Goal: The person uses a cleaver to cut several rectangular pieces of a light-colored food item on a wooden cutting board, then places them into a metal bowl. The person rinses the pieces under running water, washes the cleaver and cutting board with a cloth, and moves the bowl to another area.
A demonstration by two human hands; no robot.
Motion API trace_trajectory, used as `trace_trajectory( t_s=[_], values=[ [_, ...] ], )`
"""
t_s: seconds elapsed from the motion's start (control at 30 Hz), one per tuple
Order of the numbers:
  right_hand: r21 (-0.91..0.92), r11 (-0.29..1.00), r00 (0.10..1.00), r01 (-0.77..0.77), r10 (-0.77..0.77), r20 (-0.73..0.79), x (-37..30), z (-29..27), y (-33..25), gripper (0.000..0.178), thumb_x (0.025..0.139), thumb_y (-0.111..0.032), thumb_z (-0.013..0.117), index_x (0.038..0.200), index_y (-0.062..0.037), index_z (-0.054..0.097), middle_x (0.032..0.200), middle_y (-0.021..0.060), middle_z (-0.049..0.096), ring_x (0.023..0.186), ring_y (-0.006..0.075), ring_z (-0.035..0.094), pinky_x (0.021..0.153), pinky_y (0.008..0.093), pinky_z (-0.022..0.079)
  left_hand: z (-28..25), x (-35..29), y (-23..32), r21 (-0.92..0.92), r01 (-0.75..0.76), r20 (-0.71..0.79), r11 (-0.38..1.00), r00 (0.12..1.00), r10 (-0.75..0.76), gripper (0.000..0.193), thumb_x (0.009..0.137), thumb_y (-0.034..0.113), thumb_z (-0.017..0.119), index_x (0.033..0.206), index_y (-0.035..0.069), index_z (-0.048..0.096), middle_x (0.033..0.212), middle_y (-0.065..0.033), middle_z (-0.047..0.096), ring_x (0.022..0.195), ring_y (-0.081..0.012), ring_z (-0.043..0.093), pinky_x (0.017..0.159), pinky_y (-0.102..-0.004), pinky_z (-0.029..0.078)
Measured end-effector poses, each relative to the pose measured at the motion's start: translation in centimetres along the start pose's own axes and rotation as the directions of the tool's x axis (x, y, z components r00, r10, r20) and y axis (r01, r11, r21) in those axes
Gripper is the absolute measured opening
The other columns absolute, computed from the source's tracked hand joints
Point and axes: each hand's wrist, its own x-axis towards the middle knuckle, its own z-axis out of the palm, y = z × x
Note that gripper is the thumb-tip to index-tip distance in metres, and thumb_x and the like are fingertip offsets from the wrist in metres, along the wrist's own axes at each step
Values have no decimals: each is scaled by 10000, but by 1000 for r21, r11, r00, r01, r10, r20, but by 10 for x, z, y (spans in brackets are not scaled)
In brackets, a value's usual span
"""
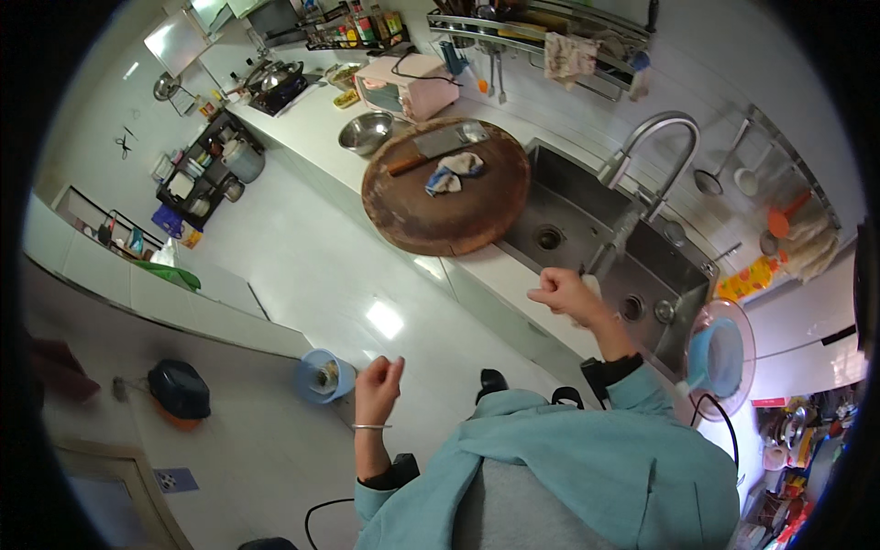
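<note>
My left hand (378, 390) is raised over the floor with its fingers curled into a loose fist, and nothing shows in it. My right hand (570, 295) is closed at the front edge of the steel sink (588, 203). A pale shape lies against its far side; what it is, I cannot make out. Left of the sink, a round wooden chopping board (440, 218) lies on the counter. On it rest a cleaver (447, 142) with a wooden handle and a crumpled white and blue cloth (455, 172).
A curved faucet (683, 124) rises behind the sink. A steel bowl (367, 134) and a pink oven (426, 87) stand beyond the board. At the sink's right is a blue basin (717, 357). A blue bin (316, 389) stands on the floor beside my left hand.
</note>
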Motion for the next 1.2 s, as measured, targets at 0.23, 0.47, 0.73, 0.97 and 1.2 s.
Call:
trace_trajectory(
  t_s=[0.23, 0.47, 0.73, 0.97, 1.2],
  values=[
    [-311, 848, 900, 428, -431, 62, 99, 40, 7, 180, 847, -175, 647, 945, -24, 637, 976, 148, 606, 904, 294, 622, 821, 396, 496, -60, 55, -76, 525, 27, -44, 851, 999, -5, 537, 829, 311, 696, 1286, 83, 532, 1106, -201, 635, 973, -363, 636, 829, -413, 509],
    [-517, 771, 851, 372, -505, -141, 262, 35, -10, 204, 828, -185, 635, 977, -46, 634, 1005, 162, 597, 976, 351, 580, 861, 428, 477, -98, 166, -90, 557, -9, 96, 831, 994, -53, 411, 844, 307, 682, 1180, 82, 610, 968, -194, 680, 910, -347, 659, 770, -421, 520],
    [-701, 713, 834, 20, -398, -382, 408, 94, -13, 164, 772, -206, 667, 912, -123, 670, 1118, 132, 588, 1035, 340, 555, 861, 441, 472, -95, 373, 2, 485, -443, 251, 754, 896, 366, 234, 884, 227, 645, 1101, 141, 648, 894, -116, 689, 794, -294, 663, 690, -394, 523],
    [-507, 758, 876, 409, -483, -15, 368, 208, -16, 117, 799, -66, 532, 891, -60, 605, 1092, 107, 572, 994, 286, 570, 808, 387, 482, -71, 466, 48, 251, -636, 313, 729, 766, 561, 130, 880, 113, 621, 993, 71, 669, 847, -131, 678, 730, -283, 657, 664, -356, 518],
    [99, 986, 570, -138, 160, -806, 264, -22, 38, 207, 841, -81, 569, 1029, -30, 637, 1006, 111, 638, 920, 256, 625, 801, 354, 499, -41, 472, 64, 96, -595, 456, 798, 739, 496, 135, 868, 117, 626, 978, 43, 656, 884, -182, 663, 811, -365, 648, 680, -394, 518]
  ],
)
